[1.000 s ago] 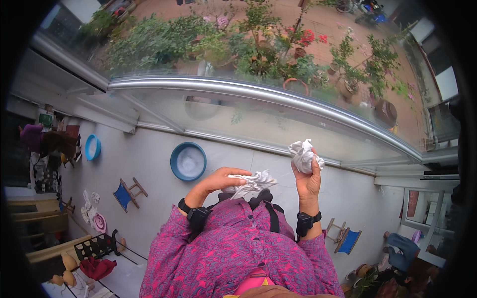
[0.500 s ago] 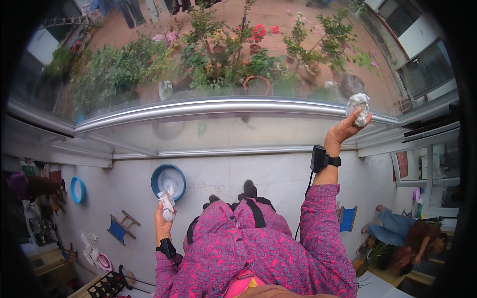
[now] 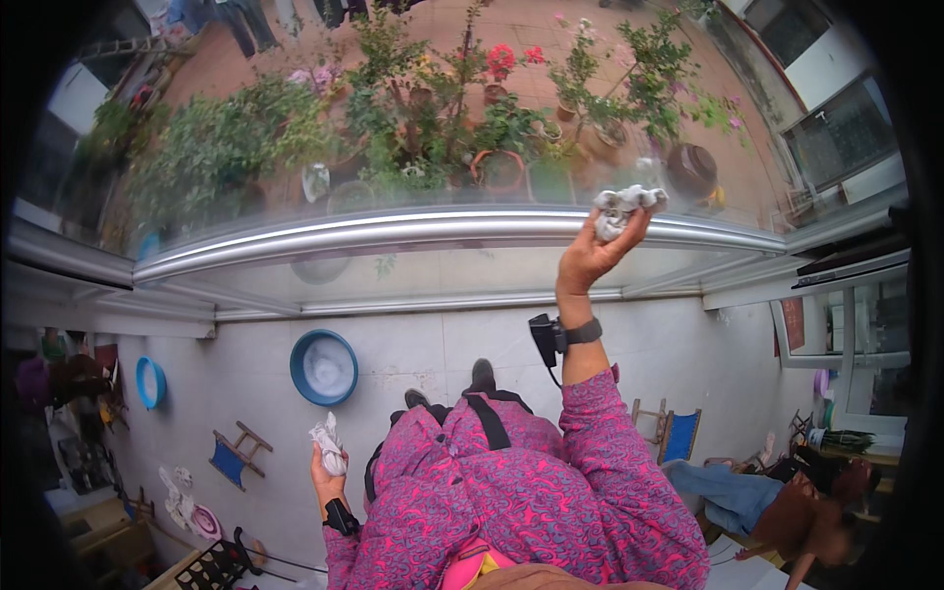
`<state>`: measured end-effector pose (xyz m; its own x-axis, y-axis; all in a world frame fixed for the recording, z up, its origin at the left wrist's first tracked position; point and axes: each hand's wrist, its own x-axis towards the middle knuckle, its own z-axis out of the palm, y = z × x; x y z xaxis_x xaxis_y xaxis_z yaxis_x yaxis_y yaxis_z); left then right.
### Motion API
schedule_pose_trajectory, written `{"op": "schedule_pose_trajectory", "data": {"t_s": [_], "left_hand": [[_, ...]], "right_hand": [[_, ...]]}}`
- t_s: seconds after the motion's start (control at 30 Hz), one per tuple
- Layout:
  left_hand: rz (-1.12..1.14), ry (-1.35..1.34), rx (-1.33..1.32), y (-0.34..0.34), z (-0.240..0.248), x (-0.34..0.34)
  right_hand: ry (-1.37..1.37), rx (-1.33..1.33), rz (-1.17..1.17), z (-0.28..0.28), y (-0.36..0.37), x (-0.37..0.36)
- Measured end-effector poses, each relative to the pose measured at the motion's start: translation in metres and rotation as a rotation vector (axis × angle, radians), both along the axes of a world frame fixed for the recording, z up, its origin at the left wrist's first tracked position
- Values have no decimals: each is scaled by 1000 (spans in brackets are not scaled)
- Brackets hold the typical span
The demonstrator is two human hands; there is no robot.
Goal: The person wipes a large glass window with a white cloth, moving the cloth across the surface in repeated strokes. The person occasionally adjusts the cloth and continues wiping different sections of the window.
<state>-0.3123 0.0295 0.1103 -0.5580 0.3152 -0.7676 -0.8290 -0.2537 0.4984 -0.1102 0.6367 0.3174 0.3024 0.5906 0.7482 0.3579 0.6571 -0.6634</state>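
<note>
My right hand (image 3: 590, 262) is raised in front of me and grips a crumpled white cloth (image 3: 623, 208), which is pressed against the glass window (image 3: 393, 187) just above its silver frame rail (image 3: 433, 228). Low on the left, my left hand (image 3: 328, 478) holds a second bunched white cloth (image 3: 328, 442) away from the window. Ahead of that hand, a blue basin (image 3: 356, 366) with sudsy water stands on the floor.
Potted plants (image 3: 403, 138) fill the courtyard behind the glass. A blue folding stool (image 3: 234, 460) and a lighter blue basin (image 3: 141, 383) stand to the left. Another blue stool (image 3: 678, 437) is at right, near a person in jeans (image 3: 723, 492). Grey tiles cover the floor.
My right hand has slid the cloth leftward along the glass. The left hand with its cloth has drawn back from the blue basin. The person at right has shifted position.
</note>
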Motion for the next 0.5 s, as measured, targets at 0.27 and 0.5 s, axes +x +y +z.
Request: {"op": "schedule_pose_trajectory", "data": {"t_s": [0.27, 0.5], "left_hand": [[-91, 76, -38, 5, -11, -22], [32, -8, 7, -56, -14, 6]], "right_hand": [[-781, 371, 442, -13, -27, -38], [-248, 46, -164, -9, 41, 91]]}}
